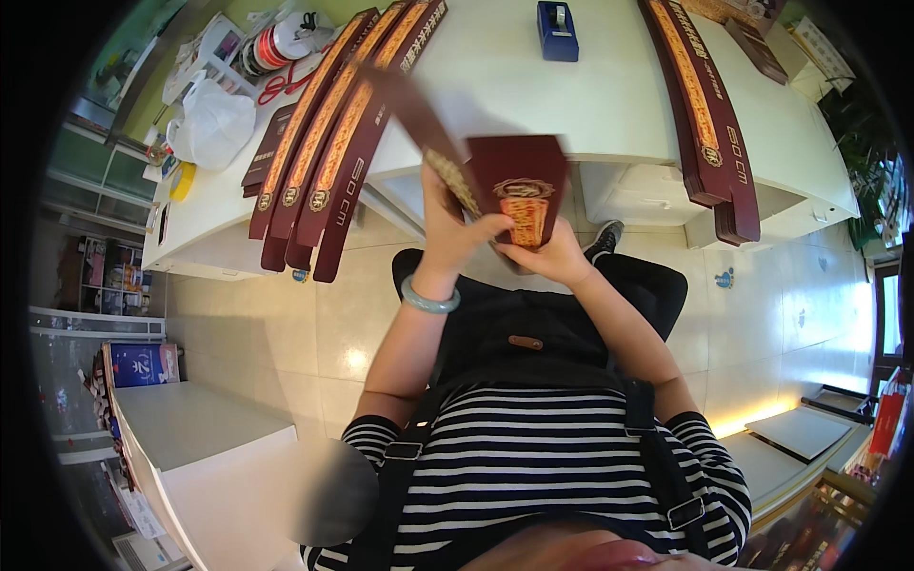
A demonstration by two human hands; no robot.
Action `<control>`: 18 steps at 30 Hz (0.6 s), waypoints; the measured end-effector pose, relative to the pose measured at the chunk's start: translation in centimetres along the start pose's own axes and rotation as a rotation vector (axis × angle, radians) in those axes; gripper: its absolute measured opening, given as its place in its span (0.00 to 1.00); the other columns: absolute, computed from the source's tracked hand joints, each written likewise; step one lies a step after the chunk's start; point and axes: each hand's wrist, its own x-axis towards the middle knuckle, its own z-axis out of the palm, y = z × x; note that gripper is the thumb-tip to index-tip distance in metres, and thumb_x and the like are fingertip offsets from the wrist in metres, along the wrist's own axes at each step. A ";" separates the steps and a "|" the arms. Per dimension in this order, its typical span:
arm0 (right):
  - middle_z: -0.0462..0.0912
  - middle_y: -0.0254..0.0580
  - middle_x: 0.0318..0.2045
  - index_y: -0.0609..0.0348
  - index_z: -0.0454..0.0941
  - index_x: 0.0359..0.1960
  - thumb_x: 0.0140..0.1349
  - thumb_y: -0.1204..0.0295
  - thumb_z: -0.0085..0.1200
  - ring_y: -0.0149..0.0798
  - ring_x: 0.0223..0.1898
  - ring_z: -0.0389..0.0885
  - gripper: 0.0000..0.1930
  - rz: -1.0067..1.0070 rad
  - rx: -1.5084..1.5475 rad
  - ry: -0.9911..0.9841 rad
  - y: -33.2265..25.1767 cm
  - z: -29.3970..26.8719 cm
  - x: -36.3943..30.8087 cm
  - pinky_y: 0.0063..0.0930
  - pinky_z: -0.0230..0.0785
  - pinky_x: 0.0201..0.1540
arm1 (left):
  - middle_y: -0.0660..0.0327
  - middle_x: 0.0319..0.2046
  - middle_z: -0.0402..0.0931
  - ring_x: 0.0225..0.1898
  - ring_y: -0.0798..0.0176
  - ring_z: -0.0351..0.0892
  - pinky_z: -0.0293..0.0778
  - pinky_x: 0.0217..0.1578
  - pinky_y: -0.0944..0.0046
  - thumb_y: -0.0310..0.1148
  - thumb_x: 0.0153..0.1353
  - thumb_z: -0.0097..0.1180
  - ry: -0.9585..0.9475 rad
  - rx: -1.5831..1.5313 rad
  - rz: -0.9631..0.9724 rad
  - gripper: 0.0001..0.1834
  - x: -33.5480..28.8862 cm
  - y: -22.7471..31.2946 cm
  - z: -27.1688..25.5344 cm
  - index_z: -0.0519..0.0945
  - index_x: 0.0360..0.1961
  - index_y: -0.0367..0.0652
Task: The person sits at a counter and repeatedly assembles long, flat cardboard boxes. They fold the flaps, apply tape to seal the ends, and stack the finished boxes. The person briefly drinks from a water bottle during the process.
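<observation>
Held a maroon carton (519, 162) near twelve o'clock; gripped its long panel with left hand (452, 224), pinched its printed end with right hand (560, 257). Seemed midway through opening or folding it; likely called for even pressure from both sides. Showed similar cartons (333, 133) at eleven o'clock on a white table (609, 90).

The held box (517, 171) looks like smooth card. The table (495, 105) looks glossy, the far-left bag (213, 124) crinkled plastic.

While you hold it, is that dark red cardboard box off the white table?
Off: the left hand and right hand hold the box up.
</observation>
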 end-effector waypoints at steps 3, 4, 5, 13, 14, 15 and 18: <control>0.75 0.55 0.62 0.61 0.62 0.71 0.59 0.71 0.65 0.57 0.59 0.76 0.38 -0.281 -0.291 0.272 -0.2 1.0 0.0 0.41 0.71 0.60 | 0.50 0.64 0.61 0.64 0.58 0.67 0.68 0.61 0.54 0.35 0.45 0.82 -0.006 0.375 0.252 0.63 0.0 1.0 3.3 0.45 0.72 0.37; 0.65 0.56 0.69 0.60 0.54 0.75 0.60 0.65 0.65 0.61 0.67 0.68 0.44 -0.328 -0.407 0.228 0.8 1.2 -0.8 0.49 0.62 0.66 | 0.50 0.62 0.62 0.63 0.57 0.68 0.69 0.60 0.54 0.33 0.47 0.80 -0.041 0.481 0.244 0.61 -0.2 1.2 3.7 0.45 0.71 0.37; 0.63 0.58 0.70 0.59 0.52 0.76 0.60 0.61 0.65 0.62 0.68 0.65 0.46 -0.366 -0.359 0.184 0.2 1.1 -1.5 0.50 0.60 0.68 | 0.50 0.60 0.63 0.62 0.57 0.70 0.71 0.58 0.55 0.30 0.50 0.77 -0.083 0.525 0.142 0.58 -1.1 1.2 3.4 0.44 0.70 0.37; 0.55 0.61 0.73 0.55 0.47 0.78 0.60 0.48 0.66 0.60 0.72 0.58 0.52 -0.555 0.187 0.117 -7.0 -6.2 1.7 0.49 0.57 0.69 | 0.49 0.63 0.65 0.65 0.50 0.68 0.67 0.63 0.52 0.40 0.53 0.77 -0.287 0.313 0.107 0.60 -2.2 1.5 3.2 0.46 0.76 0.42; 0.58 0.62 0.72 0.55 0.50 0.77 0.60 0.52 0.68 0.60 0.70 0.62 0.51 -0.543 0.126 0.076 -7.5 -7.2 1.8 0.46 0.61 0.67 | 0.48 0.63 0.65 0.65 0.48 0.68 0.67 0.62 0.52 0.43 0.53 0.76 -0.278 0.374 0.207 0.60 -2.0 1.6 3.5 0.46 0.77 0.43; 0.62 0.61 0.69 0.56 0.54 0.76 0.59 0.53 0.69 0.59 0.67 0.65 0.48 -0.623 0.054 0.086 -8.1 -7.8 2.3 0.46 0.62 0.65 | 0.48 0.63 0.65 0.63 0.47 0.69 0.69 0.61 0.52 0.45 0.54 0.75 -0.252 0.440 0.261 0.59 -2.2 2.0 3.0 0.48 0.77 0.44; 0.70 0.57 0.60 0.57 0.66 0.70 0.57 0.54 0.70 0.56 0.58 0.73 0.42 -0.764 0.000 0.179 -9.3 -8.0 2.7 0.44 0.67 0.60 | 0.47 0.61 0.65 0.58 0.44 0.74 0.74 0.55 0.54 0.49 0.56 0.73 -0.313 0.499 0.500 0.50 0.0 3.6 3.4 0.59 0.74 0.48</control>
